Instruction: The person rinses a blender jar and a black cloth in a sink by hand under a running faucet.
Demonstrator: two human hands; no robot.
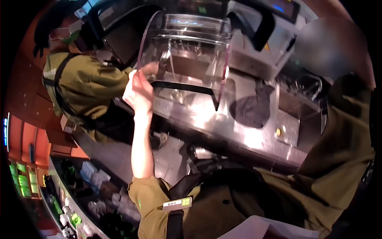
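Observation:
My left hand grips the left edge of a clear plastic cover, thumb and fingers pinched on its rim. The cover is held up over a stainless-steel sink counter. A black strip runs along its lower edge, and its side walls look pinkish at the rims. Through the plastic I see a sink basin with a metal drain. My right hand is out of view. To the right of the cover, a dark grey cloth lies crumpled on the steel.
A second sink basin with a brass-coloured drain is at the right. One co-worker stands at the left; another person's sleeve is close on the right. Low shelving with stacked items lies at lower left.

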